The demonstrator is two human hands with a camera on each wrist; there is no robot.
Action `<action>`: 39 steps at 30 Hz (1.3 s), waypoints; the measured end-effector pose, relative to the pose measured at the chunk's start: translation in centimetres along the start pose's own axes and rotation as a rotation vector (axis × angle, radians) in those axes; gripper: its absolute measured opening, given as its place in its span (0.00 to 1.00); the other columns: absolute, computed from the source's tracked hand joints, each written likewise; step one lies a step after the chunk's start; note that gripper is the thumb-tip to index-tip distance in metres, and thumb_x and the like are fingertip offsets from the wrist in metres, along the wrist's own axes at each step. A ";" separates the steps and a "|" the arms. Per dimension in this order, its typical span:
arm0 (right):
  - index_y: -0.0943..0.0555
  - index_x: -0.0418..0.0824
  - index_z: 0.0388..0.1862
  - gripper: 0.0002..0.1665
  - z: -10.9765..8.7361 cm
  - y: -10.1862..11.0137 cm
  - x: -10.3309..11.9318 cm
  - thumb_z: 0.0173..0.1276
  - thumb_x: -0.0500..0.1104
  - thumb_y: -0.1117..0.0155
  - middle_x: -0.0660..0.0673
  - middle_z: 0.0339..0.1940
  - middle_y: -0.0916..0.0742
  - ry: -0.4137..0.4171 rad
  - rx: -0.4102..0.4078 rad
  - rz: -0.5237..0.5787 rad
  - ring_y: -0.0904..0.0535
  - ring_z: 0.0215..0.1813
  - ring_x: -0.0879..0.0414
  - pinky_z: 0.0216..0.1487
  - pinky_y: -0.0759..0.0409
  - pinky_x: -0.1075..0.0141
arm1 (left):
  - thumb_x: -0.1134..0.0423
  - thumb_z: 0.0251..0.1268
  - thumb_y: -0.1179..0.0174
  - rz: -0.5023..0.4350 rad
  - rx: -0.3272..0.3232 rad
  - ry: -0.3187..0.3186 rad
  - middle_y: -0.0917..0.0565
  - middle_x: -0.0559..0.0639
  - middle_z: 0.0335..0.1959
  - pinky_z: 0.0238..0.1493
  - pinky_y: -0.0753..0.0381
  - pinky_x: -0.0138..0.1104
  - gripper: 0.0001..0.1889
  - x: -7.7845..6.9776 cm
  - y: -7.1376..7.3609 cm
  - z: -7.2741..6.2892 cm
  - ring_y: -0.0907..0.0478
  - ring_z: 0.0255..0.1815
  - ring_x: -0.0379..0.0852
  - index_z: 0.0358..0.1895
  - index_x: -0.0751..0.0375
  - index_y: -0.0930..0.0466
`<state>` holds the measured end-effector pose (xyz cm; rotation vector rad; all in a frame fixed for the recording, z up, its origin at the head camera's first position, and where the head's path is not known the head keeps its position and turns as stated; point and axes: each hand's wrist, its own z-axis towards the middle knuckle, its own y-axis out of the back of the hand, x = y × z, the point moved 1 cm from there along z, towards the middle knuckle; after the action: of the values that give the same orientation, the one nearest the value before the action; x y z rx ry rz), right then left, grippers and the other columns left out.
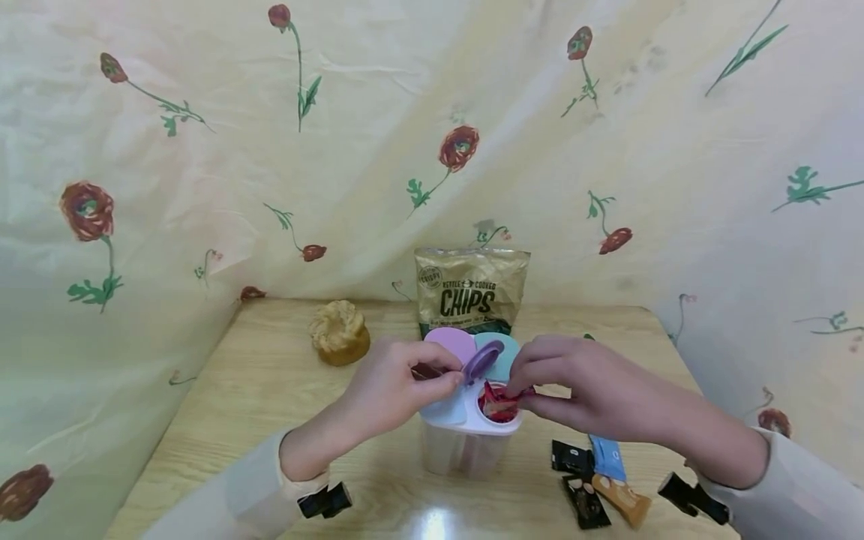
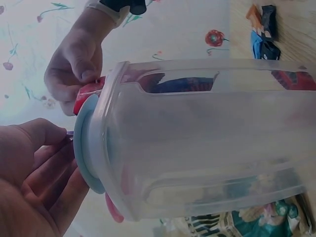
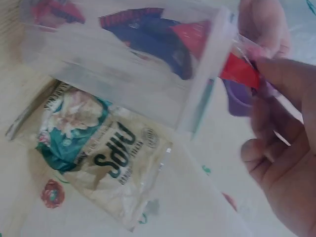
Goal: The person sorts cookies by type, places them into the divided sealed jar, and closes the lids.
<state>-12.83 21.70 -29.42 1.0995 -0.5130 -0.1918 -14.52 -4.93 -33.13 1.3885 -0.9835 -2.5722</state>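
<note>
A clear plastic container [image 1: 466, 454] stands on the table, its top fitted with coloured flip lids. My left hand [image 1: 394, 382] pinches the raised purple lid [image 1: 483, 361] between thumb and fingers. Below that lid is a round opening, where my right hand [image 1: 587, 386] pinches a red wrapped packet [image 3: 241, 71]. Part of this packet sits inside the opening. Through the container's wall, the right wrist view shows a dark blue packet [image 3: 158, 44] and another red packet [image 3: 57, 11] farther down.
Behind the container stands a gold bag of chips [image 1: 472, 296]. A round pastry [image 1: 339, 334] lies to the left. Right of the container are small wrapped snacks: black [image 1: 586, 502], blue [image 1: 607, 457] and orange-brown [image 1: 621, 499]. A flowered cloth [image 1: 364, 150] hangs behind the table.
</note>
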 end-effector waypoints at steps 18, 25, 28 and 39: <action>0.15 0.57 0.30 0.23 1.9 -1.9 0.3 0.60 0.26 0.28 0.67 0.33 0.13 -0.005 0.328 -0.126 0.29 0.33 0.66 0.34 0.30 0.75 | 0.65 0.64 0.30 -0.028 -0.004 -0.018 0.09 0.42 0.33 0.37 0.14 0.28 0.03 0.0 0.0 0.0 0.15 0.34 0.30 0.38 0.53 0.09; 0.13 0.56 0.41 0.16 1.1 -1.5 -0.5 0.70 0.32 0.33 0.65 0.37 0.13 -0.019 0.228 0.014 0.24 0.39 0.68 0.38 0.22 0.74 | 0.64 0.64 0.30 -0.021 -0.012 -0.009 0.09 0.41 0.32 0.36 0.14 0.27 0.03 -0.1 0.1 -0.1 0.15 0.34 0.30 0.38 0.52 0.08; 0.13 0.56 0.45 0.14 0.6 -0.4 -1.2 0.73 0.35 0.34 0.63 0.40 0.12 -0.036 0.115 0.129 0.20 0.39 0.69 0.38 0.19 0.72 | 0.63 0.63 0.30 -0.007 -0.015 -0.002 0.09 0.40 0.32 0.36 0.15 0.28 0.03 -0.4 0.2 -0.1 0.15 0.34 0.29 0.37 0.52 0.08; 0.12 0.52 0.48 0.13 1.1 0.2 -4.0 0.69 0.36 0.29 0.58 0.41 0.13 -0.260 -0.133 0.262 0.25 0.32 0.61 0.29 0.23 0.68 | 0.63 0.65 0.30 0.004 0.013 0.010 0.09 0.40 0.33 0.36 0.14 0.27 0.03 -0.5 0.1 -0.2 0.16 0.34 0.30 0.39 0.52 0.08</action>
<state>-16.86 22.54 -30.08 0.8720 -0.8589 -0.1373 -14.10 -4.97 -32.80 1.4003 -1.0014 -2.5582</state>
